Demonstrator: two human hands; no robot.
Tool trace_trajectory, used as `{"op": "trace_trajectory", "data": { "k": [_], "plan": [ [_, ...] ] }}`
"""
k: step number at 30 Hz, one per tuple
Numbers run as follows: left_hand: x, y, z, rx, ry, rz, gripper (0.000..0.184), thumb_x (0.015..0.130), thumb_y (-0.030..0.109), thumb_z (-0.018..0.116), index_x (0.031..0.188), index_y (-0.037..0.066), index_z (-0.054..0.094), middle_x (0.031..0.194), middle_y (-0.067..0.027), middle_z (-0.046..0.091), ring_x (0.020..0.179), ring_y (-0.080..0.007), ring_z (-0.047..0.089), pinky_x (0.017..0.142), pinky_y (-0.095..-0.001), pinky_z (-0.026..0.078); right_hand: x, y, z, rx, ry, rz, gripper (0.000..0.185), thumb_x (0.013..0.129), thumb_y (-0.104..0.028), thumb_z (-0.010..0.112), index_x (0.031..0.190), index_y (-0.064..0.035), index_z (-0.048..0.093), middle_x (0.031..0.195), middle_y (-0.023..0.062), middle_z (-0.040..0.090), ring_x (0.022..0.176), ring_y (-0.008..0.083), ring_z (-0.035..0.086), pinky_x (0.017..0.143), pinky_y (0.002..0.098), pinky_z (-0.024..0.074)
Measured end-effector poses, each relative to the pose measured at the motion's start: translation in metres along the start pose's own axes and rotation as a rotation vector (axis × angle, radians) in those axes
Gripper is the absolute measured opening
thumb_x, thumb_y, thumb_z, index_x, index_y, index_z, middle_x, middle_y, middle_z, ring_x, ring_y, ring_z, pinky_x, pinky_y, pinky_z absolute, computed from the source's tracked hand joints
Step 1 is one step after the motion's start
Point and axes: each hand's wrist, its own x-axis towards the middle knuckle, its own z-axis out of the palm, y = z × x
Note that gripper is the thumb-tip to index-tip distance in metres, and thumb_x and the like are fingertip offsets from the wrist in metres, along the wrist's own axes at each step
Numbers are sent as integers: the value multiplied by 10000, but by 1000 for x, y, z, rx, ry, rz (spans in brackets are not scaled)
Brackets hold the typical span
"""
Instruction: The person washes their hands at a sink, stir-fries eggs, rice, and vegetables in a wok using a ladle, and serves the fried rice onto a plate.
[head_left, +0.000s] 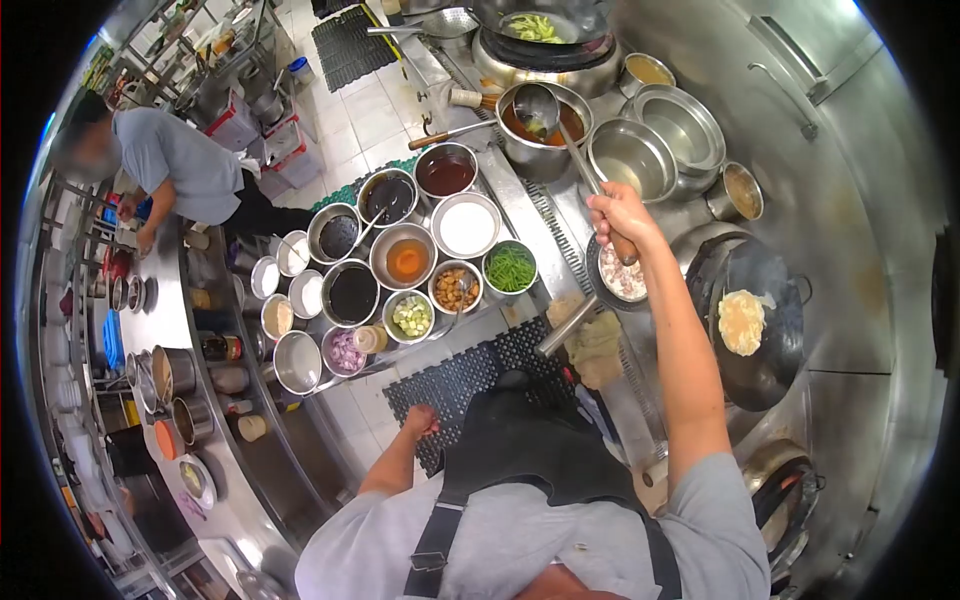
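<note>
My right hand [620, 215] is closed around the handle of a ladle [536, 106], whose bowl is over a pot of orange-brown liquid [574, 128]. Whether the bowl touches the liquid is hard to tell. Under my right forearm stands a pan of pale chopped pieces [618, 274], its metal handle [568, 325] pointing toward me. To the right, cooked egg [742, 322] lies in a dark wok [765, 375]. My left hand [422, 420] hangs low beside my apron [510, 440], fingers curled in, nothing visible in it.
Bowls of sauces and chopped ingredients, including green onions [510, 268] and a white powder or granules [466, 225], crowd the counter at left. Pots of liquid [632, 160] stand behind the ladle. Another wok [540, 30] holds green vegetables. A co-worker [190, 160] bends over the left counter [160, 290].
</note>
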Motion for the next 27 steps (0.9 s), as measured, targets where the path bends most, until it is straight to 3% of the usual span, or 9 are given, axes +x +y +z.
{"op": "trace_trajectory", "data": {
  "k": [4,7,10,13,16,19,21,25,27],
  "plan": [
    [17,15,-4,98,4,151,201,855,76,531,689,11,625,583,-107,618,453,-165,572,383,-295,431,-17,12,-20,585,-204,51,302,970,-96,509,1235,48,503,710,15,481,459,90,435,405,292,409],
    [16,47,3,205,-4,197,203,832,67,531,666,9,632,592,-106,631,477,-165,590,409,-294,453,-81,26,-39,1365,-478,127,327,1010,-121,444,1281,58,473,751,9,457,462,82,430,414,278,427],
    [27,62,17,229,-47,203,167,879,100,555,781,12,657,635,-92,650,503,-161,608,431,-293,472,-169,56,-61,1573,-643,-25,493,1020,-100,365,1472,49,238,766,18,440,455,59,446,415,276,482],
    [8,80,43,103,-88,146,159,936,151,563,935,21,654,700,-86,672,519,-163,621,436,-294,482,-268,95,-85,1523,-416,-172,545,1014,-91,386,1508,25,187,728,3,431,416,28,417,344,234,437],
    [17,82,58,318,-160,58,199,971,211,582,1031,26,622,718,-82,657,518,-168,622,435,-298,489,-352,134,-117,1315,-183,-275,548,1008,-88,422,1506,17,220,705,-9,412,409,14,399,321,221,409],
    [33,78,77,422,-252,47,216,968,240,618,1003,27,621,701,-81,645,544,-176,651,427,-297,495,-403,146,-146,856,362,-94,458,968,-69,497,1405,-5,374,664,-21,423,411,30,406,325,211,352],
    [37,84,88,446,-299,60,223,973,246,616,1005,25,619,713,-87,651,555,-178,661,429,-297,499,-408,166,-171,580,644,-31,336,927,-38,524,1261,-22,495,619,-26,436,407,55,414,332,229,322],
    [39,100,126,523,-359,189,240,980,243,606,1020,7,617,731,-97,657,568,-186,666,446,-299,506,-364,241,-241,-18,1004,2,455,915,-53,532,1364,-14,473,631,62,554,422,145,513,361,330,391],
    [22,116,149,579,-360,267,263,977,236,608,1054,-16,612,753,-101,668,593,-193,676,474,-302,520,-352,258,-244,-148,1065,48,515,915,-62,539,1416,-19,430,643,83,570,419,170,522,374,346,407]
  ]
}}
